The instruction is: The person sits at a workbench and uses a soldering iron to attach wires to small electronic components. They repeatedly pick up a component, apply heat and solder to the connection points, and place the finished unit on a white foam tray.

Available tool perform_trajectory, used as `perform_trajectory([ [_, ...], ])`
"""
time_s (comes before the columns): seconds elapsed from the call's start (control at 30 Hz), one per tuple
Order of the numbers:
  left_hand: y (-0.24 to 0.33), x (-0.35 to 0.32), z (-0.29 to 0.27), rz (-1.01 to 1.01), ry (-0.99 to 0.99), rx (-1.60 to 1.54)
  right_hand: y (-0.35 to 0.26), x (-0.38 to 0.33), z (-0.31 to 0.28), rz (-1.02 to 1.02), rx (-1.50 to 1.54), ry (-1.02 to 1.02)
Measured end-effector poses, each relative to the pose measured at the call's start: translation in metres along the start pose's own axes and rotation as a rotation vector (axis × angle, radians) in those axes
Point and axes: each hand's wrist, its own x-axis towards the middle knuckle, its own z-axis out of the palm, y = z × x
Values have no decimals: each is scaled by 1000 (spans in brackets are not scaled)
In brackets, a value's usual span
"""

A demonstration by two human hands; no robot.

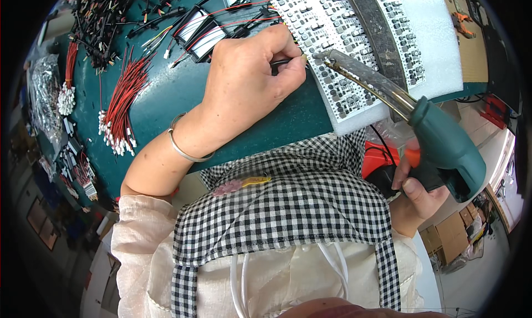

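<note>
My left hand (246,77) is closed in a pinch at the left edge of a white circuit board panel (324,27). A short piece of black wire (281,63) shows between its thumb and fingers; the wire's end is mostly hidden. My right hand (424,199) is wrapped round the grip of a green soldering gun (443,140) with an orange trigger. The gun's tip reaches the board just right of my left fingertips; whether it touches cannot be told. Red and black wires (244,8) run to the panel's upper left edge.
A dark metal bar (382,41) lies across the panel, which rests on white foam (443,68). Bundles of red wires with white connectors (124,104) and a heap of black cables (100,21) cover the green table's (266,135) left side. Orange-handled pliers (463,25) lie far right.
</note>
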Motion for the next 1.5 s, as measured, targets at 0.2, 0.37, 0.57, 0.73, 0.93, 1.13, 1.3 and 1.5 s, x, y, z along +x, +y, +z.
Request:
perform_trajectory([
  [0.2, -1, 0, 0, 16, 13, 16, 7, -6, -6, -5, -78, -39],
  [0.37, 0, 0, 1, 19, 9, 23, 7, -6, -6, -14, -98, -10],
  [0.57, 0, -2, 1, 17, 43, 15, 0, 8, -15, -33, 62, -93],
  [0.73, 0, 1, 5, 13, 76, -21, -2, 6, -18, -32, 59, -62],
  [0.93, 1, -1, 1, -10, 18, 45, 2, 3, -18, 5, 74, -88],
  [1.13, 3, 0, -1, -63, -32, -2, 3, 0, -15, 13, 72, -73],
  [1.3, -8, 3, 1, -95, -5, -151, 5, 2, -19, 6, 97, -72],
  [1.5, 3, 0, -1, -112, -25, -55, 6, -4, -19, 12, 118, -66],
])
